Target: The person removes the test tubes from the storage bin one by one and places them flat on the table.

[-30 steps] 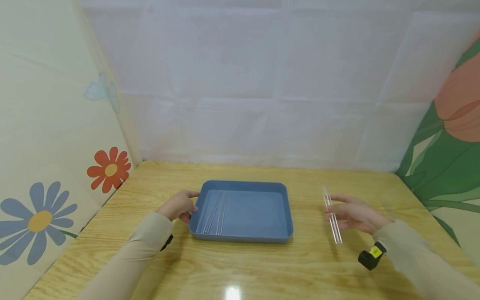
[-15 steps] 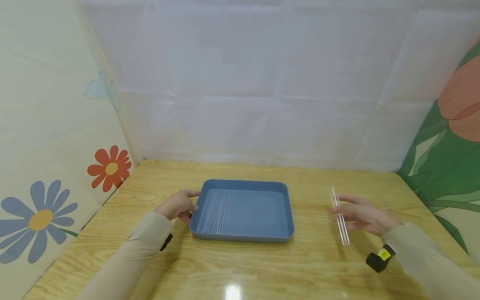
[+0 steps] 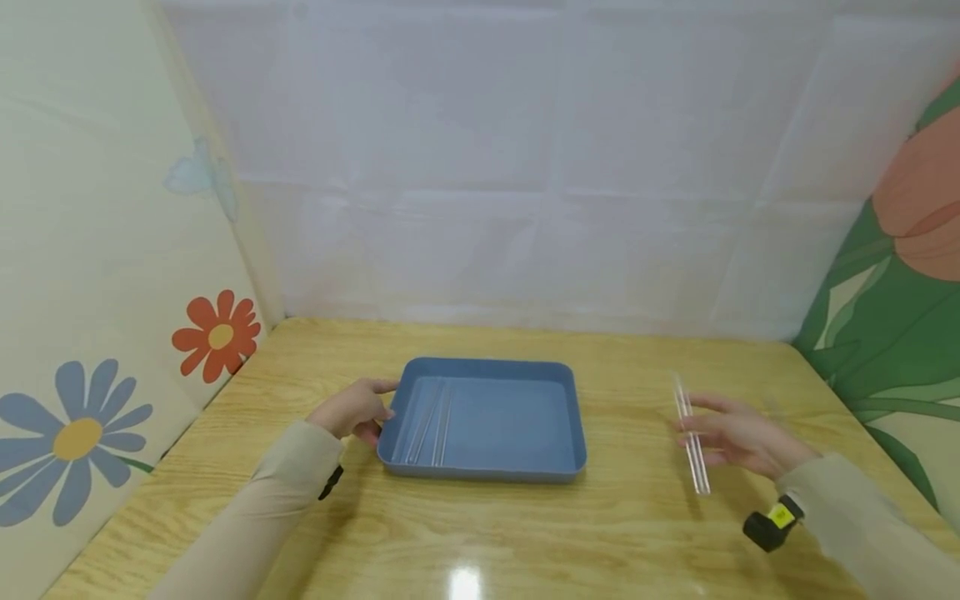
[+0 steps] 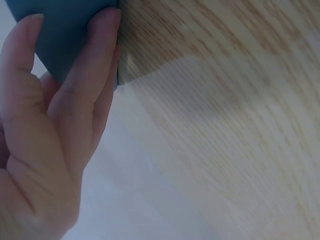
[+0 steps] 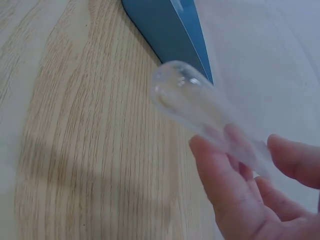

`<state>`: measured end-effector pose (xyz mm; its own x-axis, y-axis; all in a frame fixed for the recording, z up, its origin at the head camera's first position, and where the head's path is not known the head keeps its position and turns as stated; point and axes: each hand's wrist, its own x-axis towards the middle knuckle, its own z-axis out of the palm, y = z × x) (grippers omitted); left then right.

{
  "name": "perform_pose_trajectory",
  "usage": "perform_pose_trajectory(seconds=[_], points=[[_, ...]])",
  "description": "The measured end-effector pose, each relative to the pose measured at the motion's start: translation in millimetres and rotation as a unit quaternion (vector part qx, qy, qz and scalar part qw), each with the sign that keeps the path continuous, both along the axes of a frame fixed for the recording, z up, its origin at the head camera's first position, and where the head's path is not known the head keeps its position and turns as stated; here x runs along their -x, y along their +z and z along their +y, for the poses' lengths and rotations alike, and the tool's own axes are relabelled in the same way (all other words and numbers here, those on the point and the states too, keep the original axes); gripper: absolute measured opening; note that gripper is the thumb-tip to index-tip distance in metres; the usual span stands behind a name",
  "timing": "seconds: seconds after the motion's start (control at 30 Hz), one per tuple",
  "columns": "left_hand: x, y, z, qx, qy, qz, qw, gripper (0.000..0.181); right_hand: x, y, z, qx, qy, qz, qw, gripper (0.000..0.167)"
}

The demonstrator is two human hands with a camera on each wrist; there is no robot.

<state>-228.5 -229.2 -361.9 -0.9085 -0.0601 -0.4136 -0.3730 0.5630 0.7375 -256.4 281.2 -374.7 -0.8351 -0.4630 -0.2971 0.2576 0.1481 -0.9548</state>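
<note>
Clear tube (image 3: 695,454) is pinched in your right grip (image 3: 738,433) — its far tip blurred; your left grip (image 3: 354,411) touches the tray (image 3: 517,421) — whether clasping, you can't tell.

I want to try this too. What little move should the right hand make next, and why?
Maybe lower the clear tube gently onto the table. The right hand holds it raised, to the right of the tray, and has just moved it farther away from there, so setting it down seems likely.
</note>
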Motion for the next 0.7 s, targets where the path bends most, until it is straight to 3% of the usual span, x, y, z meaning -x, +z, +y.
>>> perform_pose_trajectory(seconds=[0.33, 0.7], points=[[-1.0, 0.2, -2.2, -0.007, -0.013, 0.005, 0.9999, 0.059, 0.1, -1.9, 14.0, -0.004, -0.013, -0.004, 0.9999, 0.078], [-3.7, 1.1, -2.6, -0.02, -0.019, 0.007, 0.9996, 0.06, -4.2, -3.5, 23.8, -0.006, -0.02, -0.004, 0.9998, 0.076]])
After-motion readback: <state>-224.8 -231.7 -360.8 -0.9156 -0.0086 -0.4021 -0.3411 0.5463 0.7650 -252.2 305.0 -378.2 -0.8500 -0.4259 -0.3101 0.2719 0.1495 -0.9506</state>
